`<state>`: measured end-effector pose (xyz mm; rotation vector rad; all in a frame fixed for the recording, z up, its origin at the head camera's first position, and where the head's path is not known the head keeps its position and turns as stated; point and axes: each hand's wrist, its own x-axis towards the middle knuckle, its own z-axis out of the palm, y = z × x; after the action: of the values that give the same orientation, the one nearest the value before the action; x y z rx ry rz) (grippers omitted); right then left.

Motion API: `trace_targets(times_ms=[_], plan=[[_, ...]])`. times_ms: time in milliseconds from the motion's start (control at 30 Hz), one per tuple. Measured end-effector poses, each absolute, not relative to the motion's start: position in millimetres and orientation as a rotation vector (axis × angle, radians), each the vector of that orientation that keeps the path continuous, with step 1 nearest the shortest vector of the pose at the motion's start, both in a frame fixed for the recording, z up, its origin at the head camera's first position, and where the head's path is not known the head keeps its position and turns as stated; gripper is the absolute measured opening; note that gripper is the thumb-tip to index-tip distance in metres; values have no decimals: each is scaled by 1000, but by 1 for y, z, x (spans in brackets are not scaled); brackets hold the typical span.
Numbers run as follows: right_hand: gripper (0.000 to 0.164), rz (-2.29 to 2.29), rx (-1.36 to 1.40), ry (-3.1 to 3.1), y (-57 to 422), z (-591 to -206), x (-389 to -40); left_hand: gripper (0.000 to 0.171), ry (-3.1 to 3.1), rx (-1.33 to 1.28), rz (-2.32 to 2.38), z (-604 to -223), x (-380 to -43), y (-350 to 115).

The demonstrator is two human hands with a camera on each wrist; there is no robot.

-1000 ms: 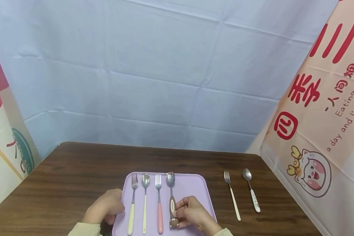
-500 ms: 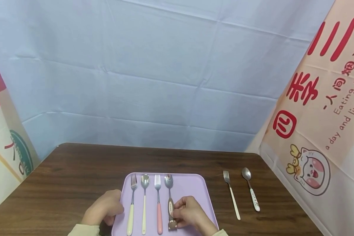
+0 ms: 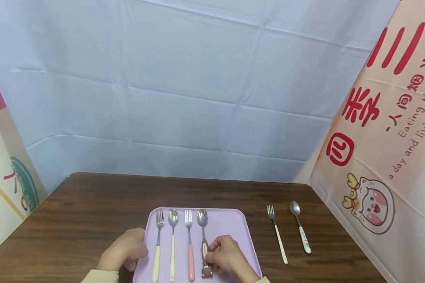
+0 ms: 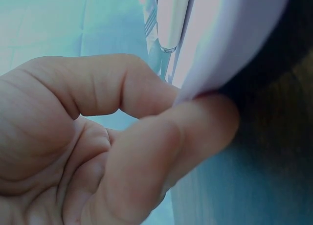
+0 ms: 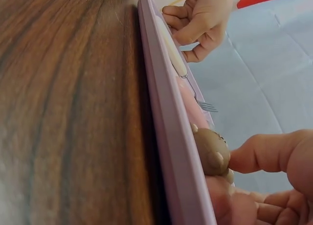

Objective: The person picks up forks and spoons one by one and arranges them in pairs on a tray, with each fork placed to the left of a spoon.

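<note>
On the lilac tray [image 3: 230, 226], a spoon with a brown bear-topped handle [image 3: 204, 248] lies at the right end of a row of cutlery. My right hand [image 3: 230, 255] pinches its handle near the bear head [image 5: 212, 150], the thumb against the bear in the right wrist view. At the tray's left edge, my left hand [image 3: 126, 248] grips the rim [image 4: 215, 63] between thumb and fingers. Left of the brown spoon, in line, are a pink-handled fork [image 3: 191, 259], a cream-handled spoon [image 3: 172, 255] and a pale yellow-handled fork [image 3: 156, 261].
Right of the tray, on the dark wooden table [image 3: 102, 204], lie a white-handled fork [image 3: 279, 239] and a spoon with a patterned white handle [image 3: 302, 232]. A pale blue cloth [image 3: 184, 98] hangs behind, with printed cloth [image 3: 393, 149] at the right.
The brown-handled spoon has shifted slightly toward me and a little left on the tray, my right hand with it. My left hand keeps its hold on the rim.
</note>
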<state>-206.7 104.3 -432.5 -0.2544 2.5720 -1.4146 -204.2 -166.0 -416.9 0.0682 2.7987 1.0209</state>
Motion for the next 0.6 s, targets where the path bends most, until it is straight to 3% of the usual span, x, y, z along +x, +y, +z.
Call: trace_targets(times_ms=[600], plan=[[9, -1403, -284, 2560, 109, -428, -206, 9, 2814, 73, 1022, -417, -204, -166]])
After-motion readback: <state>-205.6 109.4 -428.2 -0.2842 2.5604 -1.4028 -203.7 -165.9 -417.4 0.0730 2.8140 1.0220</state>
